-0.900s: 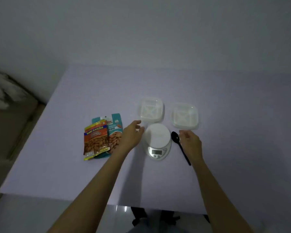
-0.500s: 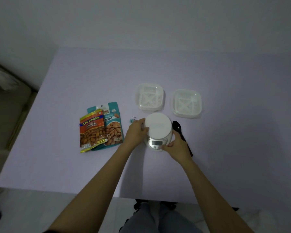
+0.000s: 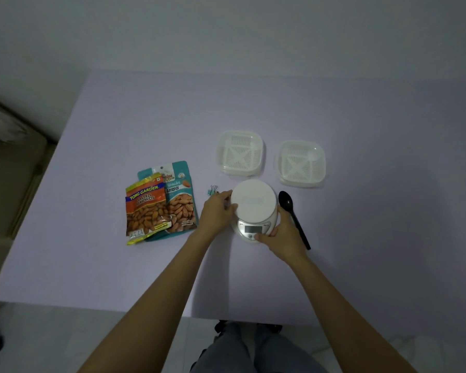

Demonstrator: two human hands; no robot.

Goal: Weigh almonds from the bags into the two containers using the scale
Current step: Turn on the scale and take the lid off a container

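The white scale (image 3: pixel 254 208) stands near the middle of the tabletop (image 3: pixel 119 265), with its display facing the near edge. Both hands hold it. The left hand (image 3: pixel 216 212) is curled against its left side, fingers at the rim of the round platform. The right hand (image 3: pixel 283 235) wraps its right front corner, with the thumb lying along the front edge just below the display.

Toward the far edge from the scale sit two clear square containers, well apart from each other: the left container (image 3: pixel 240 154) just beyond the platform and the right container (image 3: pixel 301 162) further toward the right edge.

Toward the left edge lie two almond bags, flat, the orange bag (image 3: pixel 145 211) overlapping the teal bag (image 3: pixel 180 200). A small binder clip (image 3: pixel 212 189) lies between the bags and the scale, by the left hand's fingertips. A black spoon (image 3: pixel 293 216) lies just right of the scale, bowl toward the far edge, partly under the right hand.
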